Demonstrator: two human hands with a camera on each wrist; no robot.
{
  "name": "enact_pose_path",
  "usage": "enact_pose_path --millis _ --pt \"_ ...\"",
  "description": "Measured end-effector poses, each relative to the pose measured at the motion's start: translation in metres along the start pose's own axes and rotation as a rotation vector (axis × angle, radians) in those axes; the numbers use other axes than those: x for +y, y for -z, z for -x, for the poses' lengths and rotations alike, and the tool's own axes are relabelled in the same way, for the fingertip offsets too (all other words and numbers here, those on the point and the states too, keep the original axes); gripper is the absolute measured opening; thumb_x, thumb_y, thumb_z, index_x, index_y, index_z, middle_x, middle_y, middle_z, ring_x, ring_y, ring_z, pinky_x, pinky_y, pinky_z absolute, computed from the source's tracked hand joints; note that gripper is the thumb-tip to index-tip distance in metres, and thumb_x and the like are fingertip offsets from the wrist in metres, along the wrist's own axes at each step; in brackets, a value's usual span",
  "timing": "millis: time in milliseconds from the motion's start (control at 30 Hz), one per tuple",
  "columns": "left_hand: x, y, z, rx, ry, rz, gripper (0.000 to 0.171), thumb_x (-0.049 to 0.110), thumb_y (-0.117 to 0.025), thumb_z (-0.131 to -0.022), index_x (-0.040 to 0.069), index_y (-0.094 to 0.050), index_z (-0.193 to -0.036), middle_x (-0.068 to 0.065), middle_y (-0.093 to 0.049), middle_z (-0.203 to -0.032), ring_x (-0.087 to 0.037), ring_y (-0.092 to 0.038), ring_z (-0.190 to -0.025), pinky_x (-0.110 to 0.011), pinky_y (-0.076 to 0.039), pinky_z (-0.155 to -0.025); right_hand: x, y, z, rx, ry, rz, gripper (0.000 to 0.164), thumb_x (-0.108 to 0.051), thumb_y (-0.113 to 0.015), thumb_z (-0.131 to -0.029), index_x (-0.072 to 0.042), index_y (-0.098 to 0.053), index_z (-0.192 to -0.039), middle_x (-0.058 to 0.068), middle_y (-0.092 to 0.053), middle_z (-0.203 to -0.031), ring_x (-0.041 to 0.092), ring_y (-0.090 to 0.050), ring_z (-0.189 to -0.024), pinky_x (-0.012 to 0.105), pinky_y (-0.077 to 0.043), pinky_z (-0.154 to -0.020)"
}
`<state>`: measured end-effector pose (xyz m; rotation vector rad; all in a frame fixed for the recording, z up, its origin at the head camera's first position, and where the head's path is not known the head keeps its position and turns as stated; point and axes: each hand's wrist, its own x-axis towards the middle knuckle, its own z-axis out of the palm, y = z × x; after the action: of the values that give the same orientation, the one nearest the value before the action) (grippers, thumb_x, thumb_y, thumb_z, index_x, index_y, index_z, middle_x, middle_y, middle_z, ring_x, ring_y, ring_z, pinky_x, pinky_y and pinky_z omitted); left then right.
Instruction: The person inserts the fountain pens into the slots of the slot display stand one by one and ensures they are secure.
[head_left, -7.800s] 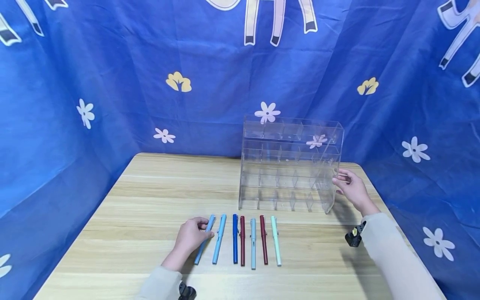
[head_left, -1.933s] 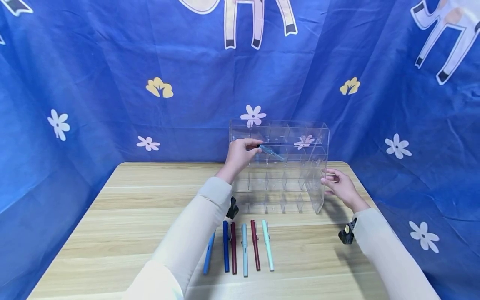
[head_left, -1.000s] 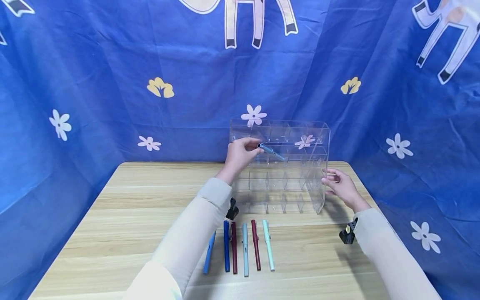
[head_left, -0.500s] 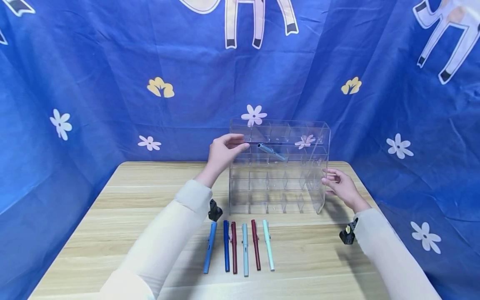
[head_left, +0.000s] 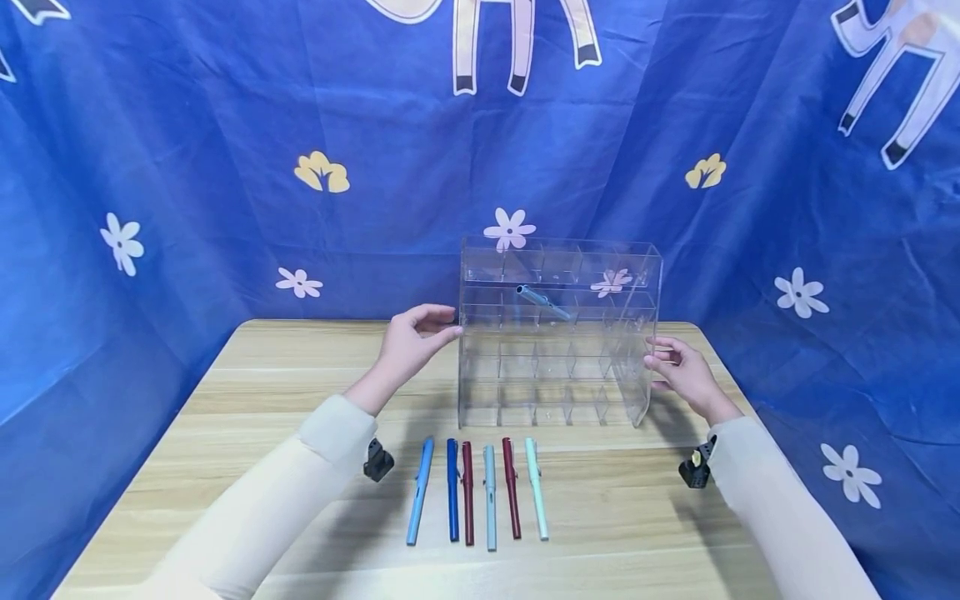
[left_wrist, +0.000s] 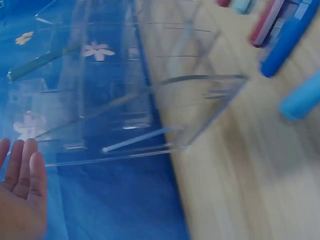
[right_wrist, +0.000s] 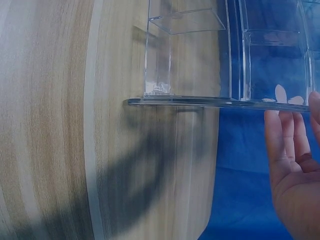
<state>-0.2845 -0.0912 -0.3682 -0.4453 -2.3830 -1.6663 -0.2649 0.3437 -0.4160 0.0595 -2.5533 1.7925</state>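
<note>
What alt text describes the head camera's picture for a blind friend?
A left hand and right hand flank a clear rack holding one slanted blue pen. Six more pens lie in front on a wooden table, blue patterned curtain behind.

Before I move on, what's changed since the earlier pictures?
The left hand carried one slim blue pen from the wood-grain table up to the clear acrylic rack, released it slanting there, then withdrew left and down. The right hand stayed at the rack's right side; six pens stayed on the table.
</note>
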Motion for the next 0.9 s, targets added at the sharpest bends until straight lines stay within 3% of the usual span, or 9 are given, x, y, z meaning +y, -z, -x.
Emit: enact_pose_path --millis 333,567,900 --pt "-0.039 0.008 0.044 -0.058 0.124 -0.058 0.041 0.019 -0.077 -0.081 0.003 -0.065 -0.117 -0.012 -0.068 -0.108 -0.025 -0.066 -0.091 -0.030 -0.056 -0.074 0.002 -0.001 -0.003 0.007 -0.010 0.013 0.050 -0.010 -0.058 -0.096 0.006 -0.038 -0.139 0.032 -0.046 -0.126 -0.001 -0.058 -0.085 0.046 -0.054 -0.081" --pt "-0.063 0.010 0.072 -0.097 0.153 -0.106 0.039 0.014 -0.078 -0.080 -0.002 -0.064 -0.113 -0.018 -0.066 -0.108 -0.028 -0.065 -0.088 -0.027 -0.056 -0.072 0.003 0.002 -0.004 0.002 -0.014 0.012 0.050 -0.009 -0.057 -0.096 0.006 -0.037 -0.139 0.033 -0.045 -0.127 -0.001 -0.058 -0.086 0.048 -0.054 -0.081" --pt "-0.079 0.006 0.099 -0.148 0.258 -0.171 0.049 0.018 -0.080 -0.077 -0.006 -0.061 -0.115 -0.020 -0.066 -0.104 -0.028 -0.064 -0.087 -0.030 -0.055 -0.071 0.002 0.001 -0.003 -0.005 -0.017 0.006 0.051 -0.009 -0.057 -0.096 0.007 -0.036 -0.140 0.034 -0.044 -0.127 0.000 -0.058 -0.088 0.043 -0.055 -0.079"
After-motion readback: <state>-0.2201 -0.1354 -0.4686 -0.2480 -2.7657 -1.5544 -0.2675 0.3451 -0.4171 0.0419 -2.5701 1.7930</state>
